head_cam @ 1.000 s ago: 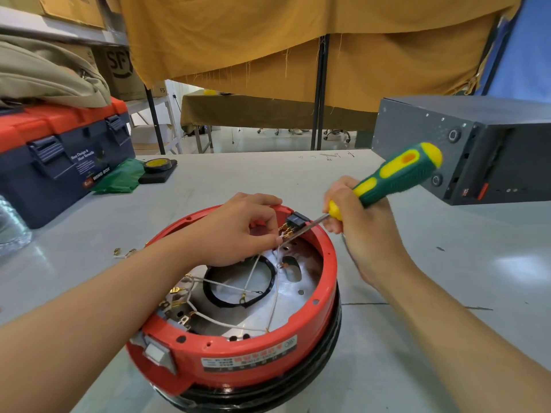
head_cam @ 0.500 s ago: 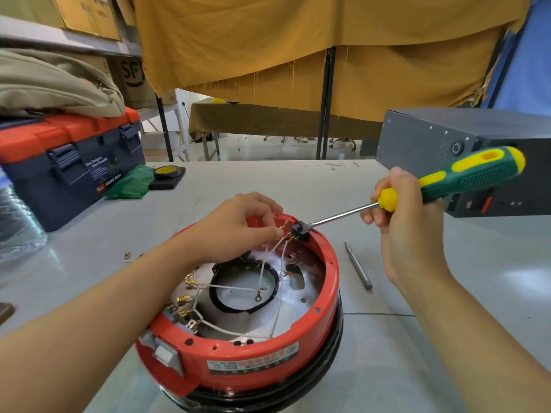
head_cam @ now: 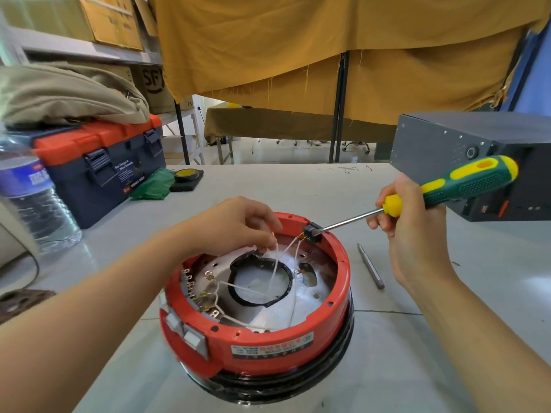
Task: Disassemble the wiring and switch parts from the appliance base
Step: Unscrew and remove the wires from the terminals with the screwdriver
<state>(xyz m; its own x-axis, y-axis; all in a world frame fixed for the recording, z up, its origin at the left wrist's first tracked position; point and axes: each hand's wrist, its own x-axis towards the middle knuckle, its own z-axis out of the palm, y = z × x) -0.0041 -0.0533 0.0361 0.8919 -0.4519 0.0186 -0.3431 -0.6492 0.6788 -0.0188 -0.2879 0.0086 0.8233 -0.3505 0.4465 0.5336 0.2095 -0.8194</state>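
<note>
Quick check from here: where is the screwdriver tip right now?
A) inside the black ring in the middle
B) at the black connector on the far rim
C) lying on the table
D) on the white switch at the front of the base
B: the right hand holds the screwdriver with its tip at the black connector on the red base's far rim.

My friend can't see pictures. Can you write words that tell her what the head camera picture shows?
A person's right hand holds a green and yellow screwdriver with its tip at a small black connector on the rim of an open red appliance base, while the left hand pinches white wires inside. A toolbox and water bottle sit to the left.
</note>
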